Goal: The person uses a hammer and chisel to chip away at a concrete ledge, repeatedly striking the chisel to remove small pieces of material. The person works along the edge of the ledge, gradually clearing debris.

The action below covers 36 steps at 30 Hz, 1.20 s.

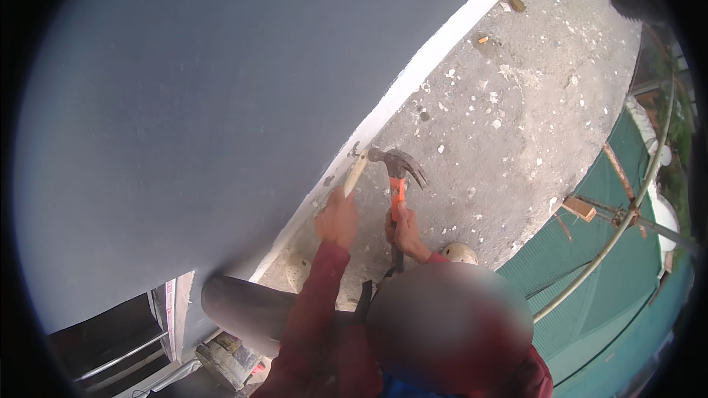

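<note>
Two hands [338, 219] are showing, along with one claw hammer [397, 177] and one pale stick [355, 174]. Two shoes [459, 253] are peeking out.

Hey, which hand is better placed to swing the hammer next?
Likely the right hand: it grips the hammer by its handle. The left hand is occupied, gripping a pale stick whose far end sits by the hammer's head.

- The head view looked from the person's head, through the left of two side-by-side fisheye cameras.
- It faced down, with the grey wall [184, 103] on the left and the concrete floor [531, 118] running far to the right.
- The left hand [338, 220] and right hand [408, 234] sat near; green sheeting [605, 324] lay farther off, right.
- Straight edges bowed toward a round, dark border.
</note>
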### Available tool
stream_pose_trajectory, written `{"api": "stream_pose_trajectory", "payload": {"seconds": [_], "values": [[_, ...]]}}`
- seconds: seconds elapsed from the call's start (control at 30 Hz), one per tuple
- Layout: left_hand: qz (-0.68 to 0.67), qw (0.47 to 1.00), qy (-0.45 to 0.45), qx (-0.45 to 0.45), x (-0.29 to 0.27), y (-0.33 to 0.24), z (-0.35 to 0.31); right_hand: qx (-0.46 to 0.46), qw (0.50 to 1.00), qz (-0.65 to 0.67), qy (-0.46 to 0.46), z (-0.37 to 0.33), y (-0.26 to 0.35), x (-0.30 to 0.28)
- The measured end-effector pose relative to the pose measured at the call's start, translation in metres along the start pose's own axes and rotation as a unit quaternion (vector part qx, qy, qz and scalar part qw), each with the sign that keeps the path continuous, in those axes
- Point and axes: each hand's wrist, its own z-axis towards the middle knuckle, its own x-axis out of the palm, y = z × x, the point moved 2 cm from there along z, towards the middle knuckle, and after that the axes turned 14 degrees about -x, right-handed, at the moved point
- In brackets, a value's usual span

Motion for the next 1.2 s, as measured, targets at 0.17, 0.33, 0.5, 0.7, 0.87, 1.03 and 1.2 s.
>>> {"api": "stream_pose_trajectory", "payload": {"seconds": [0.17, 0.33, 0.5, 0.7, 0.87, 1.03, 1.2], "values": [[0.019, 0.999, 0.017, -0.025, -0.001, 0.0, -0.001, 0.037, 0.998, -0.018, -0.054, 0.001, 0.003, -0.002], [-0.006, 0.999, 0.021, -0.023, 0.001, -0.001, 0.002, 0.03, 0.999, -0.035, 0.0, 0.006, 0.003, 0.002], [-0.024, 0.999, 0.022, 0.005, 0.006, -0.003, -0.003, 0.106, 0.994, 0.01, -0.021, 0.001, 0.011, -0.004], [-0.028, 0.993, -0.1, 0.058, 0.009, -0.002, 0.0, 0.025, 0.999, -0.024, -0.036, -0.011, 0.028, -0.012], [-0.039, 0.991, -0.098, 0.083, 0.019, 0.007, 0.012, -0.119, 0.988, -0.103, -0.008, -0.013, 0.019, -0.001], [-0.039, 0.992, -0.091, 0.082, 0.024, 0.01, 0.014, -0.059, 0.995, -0.077, -0.014, -0.003, -0.003, 0.01], [-0.034, 0.992, -0.09, 0.084, 0.019, 0.005, 0.014, -0.128, 0.991, -0.017, -0.036, -0.006, -0.003, 0.01]]}}
